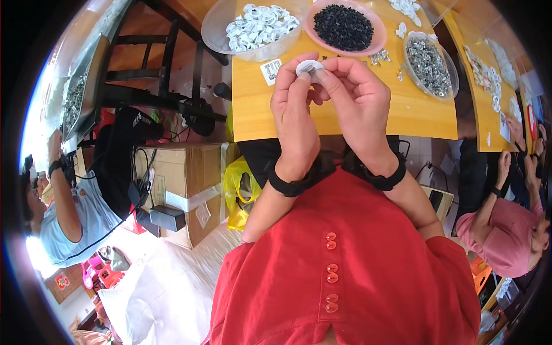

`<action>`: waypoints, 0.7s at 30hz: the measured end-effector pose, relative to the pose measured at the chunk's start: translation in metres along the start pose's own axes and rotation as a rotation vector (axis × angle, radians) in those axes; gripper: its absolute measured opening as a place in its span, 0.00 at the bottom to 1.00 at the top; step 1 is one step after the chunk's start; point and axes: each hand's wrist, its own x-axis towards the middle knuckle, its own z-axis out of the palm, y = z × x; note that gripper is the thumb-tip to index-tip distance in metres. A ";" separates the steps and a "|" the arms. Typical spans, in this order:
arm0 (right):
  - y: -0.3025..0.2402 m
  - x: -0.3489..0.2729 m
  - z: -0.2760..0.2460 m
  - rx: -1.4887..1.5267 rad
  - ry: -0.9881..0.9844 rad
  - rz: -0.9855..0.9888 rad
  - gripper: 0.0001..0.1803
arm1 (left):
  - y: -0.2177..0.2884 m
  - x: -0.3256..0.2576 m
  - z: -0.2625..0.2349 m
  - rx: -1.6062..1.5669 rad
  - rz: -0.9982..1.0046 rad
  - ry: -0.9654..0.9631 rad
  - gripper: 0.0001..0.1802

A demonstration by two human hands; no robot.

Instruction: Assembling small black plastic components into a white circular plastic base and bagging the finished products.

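Observation:
Above the near part of a yellow table (414, 121), both my hands hold a small round white plastic piece (308, 64) with a greyish metal part at its middle. My left hand (295, 112) pinches it with the thumb and fingertips from the left. From the right, my right hand (363, 106) presses its thumb against the same piece, fingers curled behind. The fingertips hide part of it. Beyond my hands stand a clear bowl (211, 31) of white plastic pieces (261, 27) and a pink bowl (380, 35) of small black parts (343, 27).
A clear tub (453, 80) of metal parts stands at the right, with loose metal bits (379, 56) beside it. A white label card (270, 72) lies left of my hands. Cardboard box (184, 167) and yellow bag (240, 192) are at lower left. People work on both sides.

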 end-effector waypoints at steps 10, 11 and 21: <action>0.004 -0.001 0.000 -0.560 0.078 -0.507 0.05 | 0.000 0.002 -0.004 -0.249 -0.172 -0.070 0.12; 0.006 -0.001 -0.001 -0.494 0.071 -0.449 0.04 | -0.002 0.001 -0.005 -0.226 -0.168 -0.032 0.12; 0.012 -0.007 -0.003 -0.544 0.052 -0.389 0.04 | -0.013 0.004 -0.010 -0.221 -0.214 0.048 0.11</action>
